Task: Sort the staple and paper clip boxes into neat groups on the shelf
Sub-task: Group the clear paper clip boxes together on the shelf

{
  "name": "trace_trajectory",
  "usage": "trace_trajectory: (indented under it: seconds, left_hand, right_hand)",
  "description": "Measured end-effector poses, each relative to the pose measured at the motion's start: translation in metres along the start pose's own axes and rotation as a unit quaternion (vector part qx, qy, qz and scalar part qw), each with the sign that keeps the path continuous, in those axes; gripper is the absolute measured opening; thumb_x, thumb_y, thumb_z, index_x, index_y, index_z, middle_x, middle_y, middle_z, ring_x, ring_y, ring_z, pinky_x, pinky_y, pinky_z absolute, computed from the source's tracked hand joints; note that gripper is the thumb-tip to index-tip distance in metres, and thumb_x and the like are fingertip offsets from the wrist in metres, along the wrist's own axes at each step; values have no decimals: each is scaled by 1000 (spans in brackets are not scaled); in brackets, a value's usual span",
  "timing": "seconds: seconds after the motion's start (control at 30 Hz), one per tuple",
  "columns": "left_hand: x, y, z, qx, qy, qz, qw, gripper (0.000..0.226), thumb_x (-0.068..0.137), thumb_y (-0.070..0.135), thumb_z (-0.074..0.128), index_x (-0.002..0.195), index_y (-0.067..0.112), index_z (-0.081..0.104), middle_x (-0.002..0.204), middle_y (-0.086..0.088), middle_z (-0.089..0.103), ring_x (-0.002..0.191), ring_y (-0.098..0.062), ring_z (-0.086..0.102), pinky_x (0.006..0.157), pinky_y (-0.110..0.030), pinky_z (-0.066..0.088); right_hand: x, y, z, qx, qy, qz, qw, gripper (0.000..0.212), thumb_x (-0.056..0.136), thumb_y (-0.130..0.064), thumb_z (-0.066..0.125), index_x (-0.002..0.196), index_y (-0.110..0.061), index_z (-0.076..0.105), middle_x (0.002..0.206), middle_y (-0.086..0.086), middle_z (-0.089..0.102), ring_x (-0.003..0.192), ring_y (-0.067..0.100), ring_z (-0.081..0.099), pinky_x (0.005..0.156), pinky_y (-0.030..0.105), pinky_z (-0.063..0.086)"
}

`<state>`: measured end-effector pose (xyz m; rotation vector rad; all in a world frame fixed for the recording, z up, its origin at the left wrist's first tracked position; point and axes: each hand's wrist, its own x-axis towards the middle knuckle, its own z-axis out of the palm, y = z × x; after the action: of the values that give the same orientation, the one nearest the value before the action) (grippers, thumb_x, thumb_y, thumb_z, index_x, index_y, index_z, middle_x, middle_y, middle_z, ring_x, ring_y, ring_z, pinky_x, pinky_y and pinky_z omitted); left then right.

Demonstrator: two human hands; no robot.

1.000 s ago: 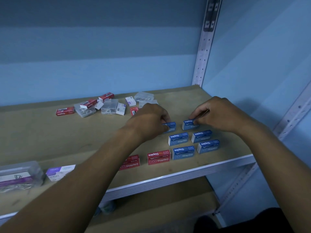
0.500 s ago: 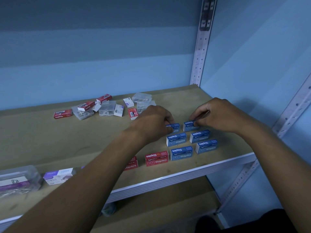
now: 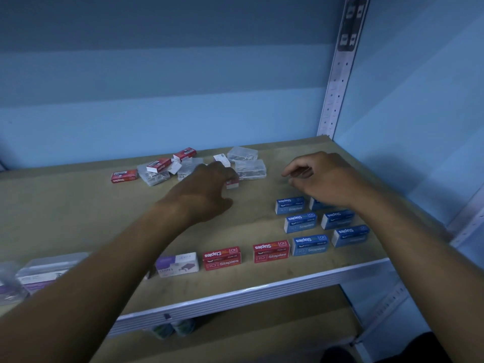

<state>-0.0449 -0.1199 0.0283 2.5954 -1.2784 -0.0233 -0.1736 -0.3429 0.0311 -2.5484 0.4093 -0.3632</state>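
Observation:
Several blue staple boxes (image 3: 300,221) lie in two neat columns at the shelf's front right. Two red staple boxes (image 3: 271,251) sit in a row left of them, near the front edge. My left hand (image 3: 207,187) reaches to the back pile, its fingers closed over a small red staple box (image 3: 232,183). My right hand (image 3: 323,179) hovers above the rearmost blue box, fingers loosely curled and holding nothing. The mixed back pile holds red staple boxes (image 3: 124,176), clear paper clip boxes (image 3: 250,169) and small white boxes (image 3: 221,158).
A purple and white box (image 3: 176,264) stands left of the red row. A clear plastic case (image 3: 49,269) lies at the far front left. The wooden shelf (image 3: 65,218) ends at a white metal edge. An upright post (image 3: 337,82) stands at the back right corner.
Both hands have left the rear blue boxes. My left hand moved back and left to the pile and closed on a small red box. My right hand lifted off.

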Motion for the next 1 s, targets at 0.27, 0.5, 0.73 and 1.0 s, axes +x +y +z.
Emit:
trace_trajectory:
  seconds: [0.27,0.5,0.73,1.0]
  left_hand:
    - [32,-81,-17,87,-32,-60,994,92,70,58,75,146,23,36,151,-3,38,143,-28,27,116,-49,24]
    - [50,-113,-12,129,-125,-51,983,94,72,77,45,153,37,17,162,10,17,151,-30,4,121,-55,7]
    - [39,-103,-13,114,-38,-15,993,73,76,56,70,140,32,45,140,-6,48,135,-30,34,110,-47,34]
    - [25,-95,-17,53,-29,-66,996,66,71,56,76,125,31,47,139,6,52,149,-31,5,115,-47,15]
  right_hand:
    - [43,-24,33,-80,-84,-6,993,49,95,-20,57,142,-33,51,150,2,48,137,21,45,109,34,38]
    - [55,-32,55,-84,-120,-16,989,54,93,-21,57,144,-33,45,152,-1,41,138,22,39,110,37,38]
    - [51,-38,55,-70,-48,-37,996,28,85,-23,75,110,-28,65,113,-1,46,106,17,54,88,29,43]
    - [44,-41,54,-59,-24,-30,998,34,75,-27,86,103,-29,68,114,-1,64,107,17,60,84,30,49]
